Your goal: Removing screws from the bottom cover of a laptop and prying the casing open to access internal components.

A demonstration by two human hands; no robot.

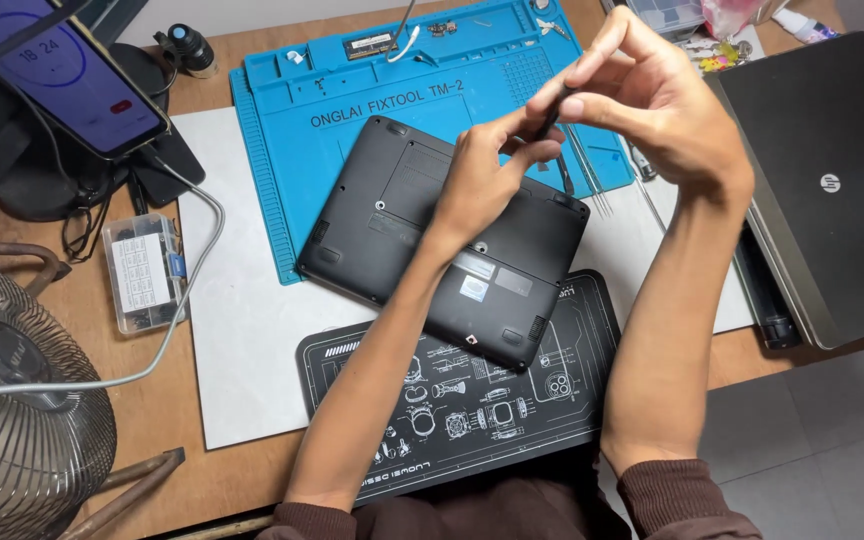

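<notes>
Hands on a slim tool above an upturned laptop

Laptop (432,235) first: it lies base-up at mid-frame, dark, partly on the blue mat (292,130) and partly on the black mat (422,400) below it, both on a white sheet (242,350) over the table (202,90). A second laptop (832,180), closed, sits at the right edge. A fan (22,400) fills the lower left, a phone (62,70) the upper left, with a clear parts box (142,270) beneath it.

We see our left hand (487,180) and right hand (652,100) meet above the laptop's upper right corner, both closed on a thin dark tool (550,118): left fingertips pinch its lower end, right fingers wrap the upper part.

To handle it well, we judge that we should keep the pinch light near the tip, steady the wrists, and work over the mats so anything dropped stays put.

Hard to make out: the tool's tip and its kind, hidden by fingers. Whether any screws remain in the base we cannot tell. The fan, phone and second laptop are cut off by the frame. Small bits along the blue mat's top edge are too small to name.
</notes>
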